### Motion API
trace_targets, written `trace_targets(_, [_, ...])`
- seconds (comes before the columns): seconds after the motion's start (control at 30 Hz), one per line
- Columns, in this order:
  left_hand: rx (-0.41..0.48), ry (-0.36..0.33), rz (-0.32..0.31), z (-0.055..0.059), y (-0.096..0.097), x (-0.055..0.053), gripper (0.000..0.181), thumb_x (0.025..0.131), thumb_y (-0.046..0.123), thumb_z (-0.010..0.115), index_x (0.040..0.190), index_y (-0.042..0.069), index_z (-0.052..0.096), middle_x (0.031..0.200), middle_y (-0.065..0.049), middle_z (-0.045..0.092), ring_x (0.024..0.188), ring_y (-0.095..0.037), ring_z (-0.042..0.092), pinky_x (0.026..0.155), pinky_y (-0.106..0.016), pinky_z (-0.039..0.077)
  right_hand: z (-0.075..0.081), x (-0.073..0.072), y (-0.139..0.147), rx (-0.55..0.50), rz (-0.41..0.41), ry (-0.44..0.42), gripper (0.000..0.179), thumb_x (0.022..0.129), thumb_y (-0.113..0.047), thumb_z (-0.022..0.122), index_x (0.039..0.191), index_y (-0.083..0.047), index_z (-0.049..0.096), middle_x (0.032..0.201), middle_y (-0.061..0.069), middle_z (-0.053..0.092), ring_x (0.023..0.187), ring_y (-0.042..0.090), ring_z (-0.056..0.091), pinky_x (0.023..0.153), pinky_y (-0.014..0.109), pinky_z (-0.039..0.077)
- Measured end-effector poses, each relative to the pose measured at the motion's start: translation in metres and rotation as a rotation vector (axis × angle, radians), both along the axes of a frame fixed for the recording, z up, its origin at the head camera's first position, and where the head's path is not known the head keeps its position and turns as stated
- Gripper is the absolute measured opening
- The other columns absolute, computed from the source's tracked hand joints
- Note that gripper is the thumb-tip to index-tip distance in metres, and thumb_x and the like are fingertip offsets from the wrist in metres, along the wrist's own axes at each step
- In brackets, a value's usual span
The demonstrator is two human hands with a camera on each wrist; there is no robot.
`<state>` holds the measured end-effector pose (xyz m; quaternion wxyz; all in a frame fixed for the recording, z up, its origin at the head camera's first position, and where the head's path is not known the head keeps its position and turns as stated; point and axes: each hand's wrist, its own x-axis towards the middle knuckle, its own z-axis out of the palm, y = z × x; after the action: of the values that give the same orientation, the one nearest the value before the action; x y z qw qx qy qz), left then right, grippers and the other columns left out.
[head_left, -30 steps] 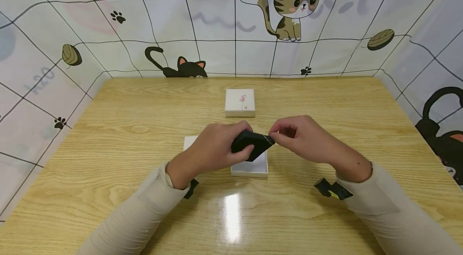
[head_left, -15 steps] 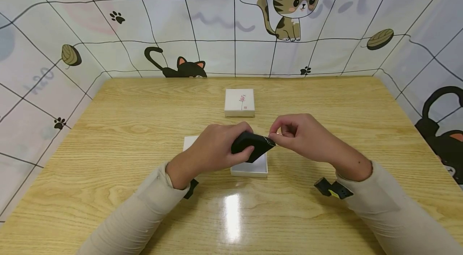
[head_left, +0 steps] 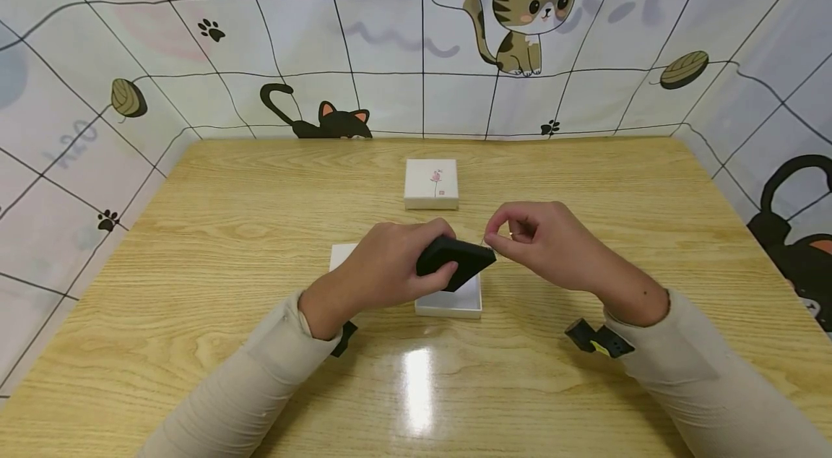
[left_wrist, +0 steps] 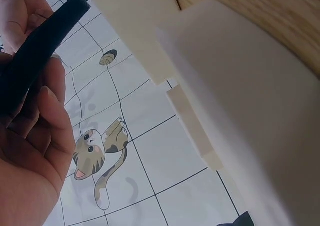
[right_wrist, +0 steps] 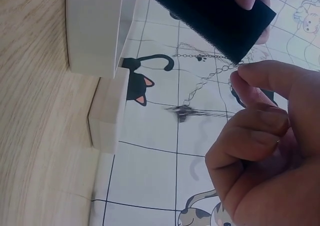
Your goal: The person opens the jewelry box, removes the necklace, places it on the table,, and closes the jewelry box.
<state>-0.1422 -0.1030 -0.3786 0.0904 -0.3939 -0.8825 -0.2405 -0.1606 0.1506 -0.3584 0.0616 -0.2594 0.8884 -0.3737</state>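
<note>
While left fingers (left_wrist: 59, 131) grip a pad (head_left: 457, 260), right fingers (right_wrist: 272, 78) pinch a chain (right_wrist: 202, 82) faint in head view.

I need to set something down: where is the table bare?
Bare: the table either side of the flowered box, and between the sleeves. Crowded: the middle, where the left hand, black pad, chain, right hand and open white box cluster.

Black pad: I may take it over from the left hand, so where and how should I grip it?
Probably pinch the black pad across its two broad faces at the free end, coming from the person's right. The left hand grips the opposite end, and the pad is a flat slab. Keep off the corner nearest the right hand, which appears to pinch a thin chain.
</note>
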Motion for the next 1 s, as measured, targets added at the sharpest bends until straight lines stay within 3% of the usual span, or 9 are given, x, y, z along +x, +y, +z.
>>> trace_targets(1.0, [-0.011, -0.007, 0.010, 0.0012, 0.0003, -0.0003, 0.019, 0.092, 0.030, 0.067, 0.106, 0.018, 0.061, 0.072, 0.011, 0.061, 0.056, 0.000, 0.050, 0.051, -0.017, 0.042, 0.0035, 0.0006, 0.0022, -0.025, -0.084, 0.058, 0.004, 0.094, -0.018, 0.069, 0.092, -0.015, 0.070, 0.077, 0.001, 0.058, 0.051, 0.013, 0.048, 0.048, 0.026, 0.039])
